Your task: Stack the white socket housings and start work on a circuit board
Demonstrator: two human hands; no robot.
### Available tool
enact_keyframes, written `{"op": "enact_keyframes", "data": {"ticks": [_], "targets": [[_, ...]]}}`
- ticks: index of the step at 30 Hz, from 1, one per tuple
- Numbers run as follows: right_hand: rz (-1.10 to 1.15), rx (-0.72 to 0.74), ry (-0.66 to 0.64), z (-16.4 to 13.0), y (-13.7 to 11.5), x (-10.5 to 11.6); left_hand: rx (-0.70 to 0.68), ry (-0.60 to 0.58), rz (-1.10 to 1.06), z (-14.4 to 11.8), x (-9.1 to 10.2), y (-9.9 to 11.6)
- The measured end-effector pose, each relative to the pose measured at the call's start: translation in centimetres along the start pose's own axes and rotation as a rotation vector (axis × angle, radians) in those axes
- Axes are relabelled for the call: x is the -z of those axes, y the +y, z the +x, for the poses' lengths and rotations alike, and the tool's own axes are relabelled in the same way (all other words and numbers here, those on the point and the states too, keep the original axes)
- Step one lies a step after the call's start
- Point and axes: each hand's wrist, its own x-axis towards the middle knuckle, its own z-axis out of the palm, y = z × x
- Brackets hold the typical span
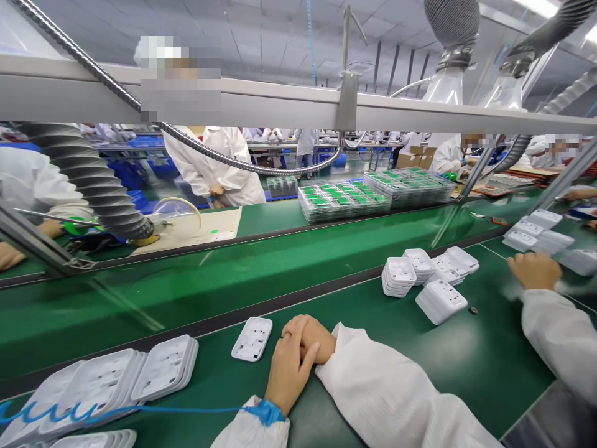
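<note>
Hands: the left hand (289, 367) lies over the right hand (311, 339), both resting folded on the counter (420, 367), gripping nothing.
Nearest thing: one white plastic cover (252, 339) lies flat just beside the hands (light and stiff, I judge; best taken by its long edges).
Surface: smooth green mat, stacked covers (112, 386) at left.
Room: factory line, co-worker's hand (534, 270) at right.

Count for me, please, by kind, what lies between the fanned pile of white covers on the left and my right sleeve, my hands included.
Hands: 2, the left hand resting over the right hand
Single white cover: 1
Blue wrist strap: 1
Coiled blue cord: 1
Total: 5
</note>
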Motion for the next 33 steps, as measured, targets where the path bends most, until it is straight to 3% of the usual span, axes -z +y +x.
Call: {"op": "enact_keyframes", "data": {"ticks": [7, 24, 33], "targets": [[0.009, 0.001, 0.134, -0.5, -1.6, 1.4, -0.007, 0.006, -0.003, 0.1, 0.0, 0.0], [-0.031, 0.066, 0.131, -0.5, -1.5, 1.7, -0.008, -0.001, 0.016, 0.0, -0.2, -0.2], [0.046, -0.018, 0.047, -0.4, -1.7, 1.9, -0.029, 0.024, 0.013, 0.0, -0.1, -0.2]]}}
